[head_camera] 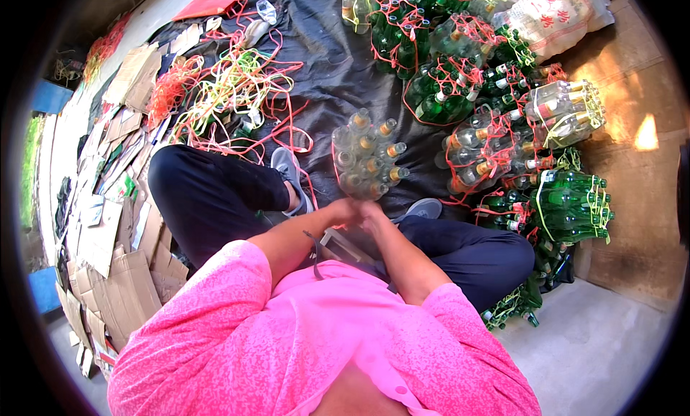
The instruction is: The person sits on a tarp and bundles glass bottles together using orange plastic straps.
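Observation:
My left hand (346, 212) and my right hand (370, 211) are together at the near side of a cluster of clear glass bottles (367, 156). The bottles stand upright and close together on a dark ground sheet (318, 66), between my feet. A thin red plastic strap (335, 171) runs along the cluster's left side towards my hands. Both sets of fingers are blurred and partly hidden, so what they grip does not show.
Bundles of green bottles (399, 33) and clear bottles (480, 152), tied with strapping, crowd the right. Tangled plastic strapping (232, 98) lies at the left, beside piled flattened cardboard (121, 286). A printed woven sack (555, 17) is at the far right.

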A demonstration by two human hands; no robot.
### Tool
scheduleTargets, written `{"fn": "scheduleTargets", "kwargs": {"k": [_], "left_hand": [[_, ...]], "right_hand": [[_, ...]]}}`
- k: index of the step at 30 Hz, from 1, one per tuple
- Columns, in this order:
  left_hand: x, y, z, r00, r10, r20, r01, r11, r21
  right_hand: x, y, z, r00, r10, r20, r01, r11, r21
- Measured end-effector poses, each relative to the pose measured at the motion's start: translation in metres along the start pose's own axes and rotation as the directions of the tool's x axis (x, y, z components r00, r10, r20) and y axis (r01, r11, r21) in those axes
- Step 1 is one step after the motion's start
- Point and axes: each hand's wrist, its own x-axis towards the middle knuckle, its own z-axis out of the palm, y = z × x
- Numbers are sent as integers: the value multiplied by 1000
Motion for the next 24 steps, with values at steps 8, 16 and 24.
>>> {"fn": "scheduleTargets", "kwargs": {"k": [8,16,24], "left_hand": [[34,-60,-5,973,230,19,-210,852,480],[43,-85,-1,975,223,-13,-147,682,717],[8,-49,-17,966,-256,29,169,713,680]], "right_hand": [[-14,-8,0,1000,4,-6,-5,997,-71],[-34,-13,6,999,36,-34,-38,997,-73],[-18,-9,-15,984,86,-154,-89,996,-14]]}}
